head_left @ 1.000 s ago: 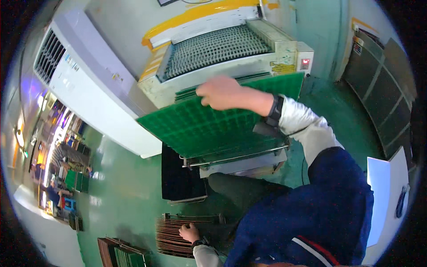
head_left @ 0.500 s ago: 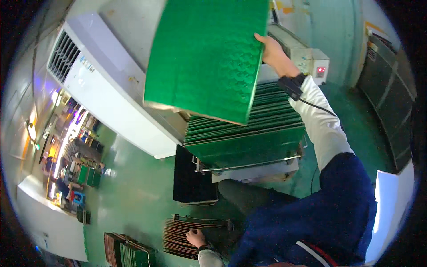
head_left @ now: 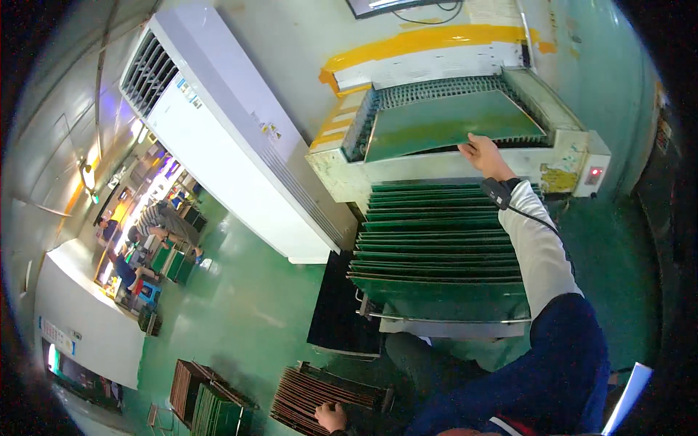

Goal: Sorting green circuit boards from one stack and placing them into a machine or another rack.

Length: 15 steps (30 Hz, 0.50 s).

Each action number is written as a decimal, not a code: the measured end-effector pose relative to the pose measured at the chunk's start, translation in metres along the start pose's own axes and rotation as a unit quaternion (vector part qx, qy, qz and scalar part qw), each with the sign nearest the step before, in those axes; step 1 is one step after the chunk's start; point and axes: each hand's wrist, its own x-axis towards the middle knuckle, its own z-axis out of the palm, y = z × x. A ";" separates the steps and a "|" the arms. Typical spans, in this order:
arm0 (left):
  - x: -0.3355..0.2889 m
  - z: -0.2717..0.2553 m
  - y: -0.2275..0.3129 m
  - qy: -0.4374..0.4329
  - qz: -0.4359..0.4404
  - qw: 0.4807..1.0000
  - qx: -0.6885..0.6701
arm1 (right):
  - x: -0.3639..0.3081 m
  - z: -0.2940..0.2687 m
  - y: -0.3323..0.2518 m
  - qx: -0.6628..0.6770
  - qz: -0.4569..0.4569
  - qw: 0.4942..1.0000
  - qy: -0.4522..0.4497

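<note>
My right hand reaches forward and grips the near edge of a large green circuit panel lying flat on the roller bed of a cream conveyor machine. Below it, a stack of green panels rests in a metal rack in front of me. My left hand is down at the lower edge, resting on a row of brown boards standing on edge on the floor; its fingers lie on their tops.
A tall white cabinet unit stands left of the machine. A black mat lies on the green floor. More racks of boards sit at lower left. People work at benches far left.
My right hand lifted a green panel off the stack, raised it upright, and has laid it flat on the machine's rollers. My left hand stayed on the brown boards.
</note>
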 end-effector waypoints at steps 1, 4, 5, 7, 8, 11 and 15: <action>-0.008 -0.035 0.021 -0.083 -0.033 0.996 -0.017 | 0.005 0.001 -0.006 -0.023 0.003 1.000 -0.015; -0.013 -0.045 0.015 -0.078 -0.056 0.995 0.005 | 0.025 0.019 -0.047 0.365 0.347 0.863 0.018; -0.013 -0.045 0.018 -0.078 -0.059 0.995 0.003 | 0.037 0.021 -0.039 0.365 0.347 0.863 0.015; -0.012 -0.043 0.025 -0.070 -0.042 0.997 0.000 | 0.055 0.013 -0.031 0.228 0.362 0.904 0.007; -0.010 -0.041 0.026 -0.072 -0.041 0.997 -0.002 | 0.063 0.014 -0.025 0.160 0.372 0.915 0.004; -0.010 -0.043 0.028 -0.117 -0.045 0.992 0.011 | 0.069 0.043 -0.037 -0.293 0.125 0.948 -0.018; -0.011 -0.042 0.029 -0.106 -0.067 0.992 0.027 | 0.054 0.074 -0.060 -0.530 0.000 0.844 -0.079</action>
